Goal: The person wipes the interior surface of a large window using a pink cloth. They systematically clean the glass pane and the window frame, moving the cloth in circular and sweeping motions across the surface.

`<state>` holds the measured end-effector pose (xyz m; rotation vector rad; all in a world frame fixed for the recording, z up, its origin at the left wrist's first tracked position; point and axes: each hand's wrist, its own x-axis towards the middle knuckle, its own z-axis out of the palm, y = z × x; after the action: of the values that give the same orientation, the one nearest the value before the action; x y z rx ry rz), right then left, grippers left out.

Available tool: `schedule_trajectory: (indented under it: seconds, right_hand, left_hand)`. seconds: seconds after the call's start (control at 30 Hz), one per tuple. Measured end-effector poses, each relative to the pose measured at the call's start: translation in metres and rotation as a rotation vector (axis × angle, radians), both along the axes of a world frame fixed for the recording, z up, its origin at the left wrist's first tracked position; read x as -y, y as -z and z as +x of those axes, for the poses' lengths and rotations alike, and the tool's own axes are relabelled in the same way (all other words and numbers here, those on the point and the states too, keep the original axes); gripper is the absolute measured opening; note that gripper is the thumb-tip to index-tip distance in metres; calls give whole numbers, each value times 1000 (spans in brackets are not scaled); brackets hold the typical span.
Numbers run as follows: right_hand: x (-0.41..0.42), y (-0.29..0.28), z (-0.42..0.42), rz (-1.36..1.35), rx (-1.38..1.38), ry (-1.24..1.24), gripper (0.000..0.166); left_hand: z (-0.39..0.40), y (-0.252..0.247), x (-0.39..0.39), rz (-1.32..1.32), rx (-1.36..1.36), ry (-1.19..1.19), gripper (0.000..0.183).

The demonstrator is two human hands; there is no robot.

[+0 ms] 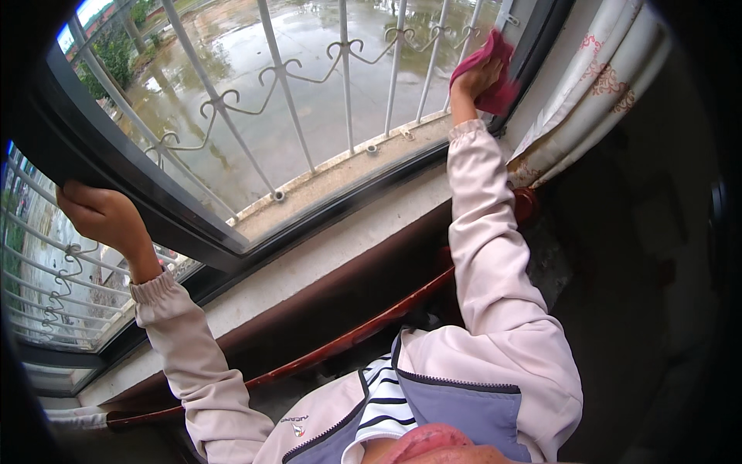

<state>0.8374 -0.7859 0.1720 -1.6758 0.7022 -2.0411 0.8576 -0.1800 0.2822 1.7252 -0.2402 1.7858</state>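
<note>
At the upper right, my right hand [481, 78] holds a dark pink cloth [499, 87] against the window pane, close to the right side of the black window frame [530, 66]. The cloth's right edge is blurred. My left hand [104, 211], at the left, has its fingers curled at the dark upright frame member [133, 174] between two panes; its fingertips are partly hidden, so the hold on the frame is not fully visible.
Outside the glass stand white metal window bars [348, 93] with scrollwork, above wet ground. A pale sill [324, 249] runs below the frame. A patterned curtain [603, 81] hangs at right. A reddish-brown curved wooden edge [348, 336] lies between sill and body.
</note>
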Motion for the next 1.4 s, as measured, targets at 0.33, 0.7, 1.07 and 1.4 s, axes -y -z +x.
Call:
schedule_trajectory:
  seconds: [0.33, 0.7, 1.07, 1.4]
  right_hand:
    - [-256, 85, -31, -766, -312, -410, 34]
    - [-70, 71, -10, 130, -73, 124, 38]
    - [-186, 80, -19, -416, -113, -339, 58]
    - [40, 71, 8, 144, 99, 91, 32]
  left_hand:
    - [4, 5, -18, 34, -16, -25, 38]
    - [11, 6, -18, -4, -68, -22, 40]
    - [15, 7, -35, 31, -69, -89, 42]
    - [19, 4, -28, 48, -76, -146, 43]
